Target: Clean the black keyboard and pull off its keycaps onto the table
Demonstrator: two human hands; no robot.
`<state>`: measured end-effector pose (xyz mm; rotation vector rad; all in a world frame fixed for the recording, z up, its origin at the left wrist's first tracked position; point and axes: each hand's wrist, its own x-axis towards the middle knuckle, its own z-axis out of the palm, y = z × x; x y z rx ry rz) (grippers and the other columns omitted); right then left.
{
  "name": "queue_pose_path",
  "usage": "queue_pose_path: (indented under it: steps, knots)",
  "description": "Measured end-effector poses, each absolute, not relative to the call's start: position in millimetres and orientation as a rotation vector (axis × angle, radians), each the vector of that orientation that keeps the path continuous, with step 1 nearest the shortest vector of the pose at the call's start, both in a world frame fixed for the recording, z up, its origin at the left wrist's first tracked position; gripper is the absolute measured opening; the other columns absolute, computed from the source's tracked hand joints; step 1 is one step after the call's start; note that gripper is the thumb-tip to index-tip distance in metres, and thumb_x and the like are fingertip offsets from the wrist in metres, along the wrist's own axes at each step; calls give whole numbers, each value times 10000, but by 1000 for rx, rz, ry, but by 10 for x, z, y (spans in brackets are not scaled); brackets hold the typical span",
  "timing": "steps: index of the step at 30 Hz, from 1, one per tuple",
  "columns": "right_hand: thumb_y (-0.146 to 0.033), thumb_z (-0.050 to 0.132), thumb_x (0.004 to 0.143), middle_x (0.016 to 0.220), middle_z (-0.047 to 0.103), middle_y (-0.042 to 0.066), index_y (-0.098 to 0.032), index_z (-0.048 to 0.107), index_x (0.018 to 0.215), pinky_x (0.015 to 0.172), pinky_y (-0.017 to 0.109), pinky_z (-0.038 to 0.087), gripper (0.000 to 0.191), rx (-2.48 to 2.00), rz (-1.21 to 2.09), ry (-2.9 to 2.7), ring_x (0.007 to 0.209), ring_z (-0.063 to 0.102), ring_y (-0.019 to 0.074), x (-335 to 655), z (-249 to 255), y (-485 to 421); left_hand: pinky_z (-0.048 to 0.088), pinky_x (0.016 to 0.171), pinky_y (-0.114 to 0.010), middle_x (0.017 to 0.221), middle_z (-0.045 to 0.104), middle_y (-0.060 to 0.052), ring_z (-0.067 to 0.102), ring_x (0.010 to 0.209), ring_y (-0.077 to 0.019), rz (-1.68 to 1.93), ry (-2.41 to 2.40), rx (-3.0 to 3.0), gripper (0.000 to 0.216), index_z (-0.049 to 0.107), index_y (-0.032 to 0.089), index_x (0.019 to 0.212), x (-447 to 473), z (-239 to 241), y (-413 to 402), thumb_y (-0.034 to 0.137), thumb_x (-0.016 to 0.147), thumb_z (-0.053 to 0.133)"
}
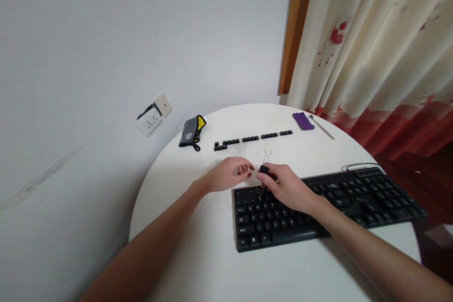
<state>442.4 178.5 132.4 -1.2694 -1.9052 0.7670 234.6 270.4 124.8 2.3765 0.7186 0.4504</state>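
A black keyboard lies on the round white table. My right hand rests over the keyboard's top left corner, its fingers pinched on a black binder clip whose wire handles stick up. My left hand hovers just left of the clip, fingers curled and close together; whether it holds a small piece I cannot tell. A row of removed black keycaps lies in groups across the table behind the hands.
A grey and yellow pouch lies at the table's back left. A purple cloth and a thin metal stick lie at the back right. A wall socket sits on the wall; a curtain hangs on the right.
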Motion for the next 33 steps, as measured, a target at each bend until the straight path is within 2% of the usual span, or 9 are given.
queue_pose_path:
  steps: [4, 8, 13, 20, 25, 30, 33]
  knots:
    - [-314, 478, 962, 683, 630, 2, -187, 576, 752, 621, 258, 410, 265, -1289, 731, -1789, 639, 581, 143, 4456, 1310, 1832, 437, 664, -237, 803, 626, -21, 566, 705, -133, 150, 489, 2402, 235, 704, 171, 1018, 2414, 1303, 2574, 342, 873, 636]
    - [-347, 469, 966, 698, 646, 14, -186, 582, 769, 620, 260, 433, 278, -1299, 764, -1692, 651, 603, 150, 4466, 1277, 1854, 435, 643, -229, 778, 609, -23, 562, 685, -129, 138, 419, 2394, 226, 728, 166, 1027, 2406, 1305, 2612, 294, 852, 662]
    - [-332, 535, 937, 701, 645, 1, -194, 580, 831, 606, 256, 425, 179, -1239, 826, -1752, 635, 594, 149, 4436, 1282, 1784, 434, 633, -213, 743, 612, -14, 559, 668, -117, 86, 353, 2353, 188, 744, 166, 971, 2328, 1342, 2692, 269, 821, 697]
    - [-305, 562, 931, 758, 666, 11, -184, 633, 836, 680, 264, 431, 170, -1140, 835, -1850, 709, 592, 158, 4338, 1254, 1712, 419, 609, -207, 680, 590, 11, 541, 633, -106, 52, 485, 2298, 169, 694, 130, 783, 2308, 1329, 2747, 295, 777, 730]
    - [-331, 553, 940, 724, 650, 18, -175, 612, 765, 665, 265, 423, 242, -1153, 835, -1987, 694, 589, 162, 4324, 1244, 1692, 412, 614, -203, 692, 609, 9, 549, 647, -107, 3, 538, 2216, 174, 700, 131, 801, 2321, 1350, 2734, 296, 762, 739]
    - [-303, 537, 951, 812, 659, 36, -182, 624, 774, 727, 265, 417, 231, -1002, 742, -2133, 785, 600, 168, 4315, 1258, 1674, 392, 607, -201, 684, 585, 19, 536, 651, -104, -7, 514, 2208, 137, 706, 135, 781, 2327, 1368, 2728, 270, 762, 722]
    - [-313, 516, 959, 804, 671, 39, -183, 632, 776, 714, 265, 420, 253, -1113, 735, -2066, 768, 603, 170, 4295, 1243, 1681, 396, 613, -204, 695, 599, 14, 539, 654, -107, -3, 529, 2209, 162, 714, 133, 799, 2326, 1355, 2737, 290, 762, 728]
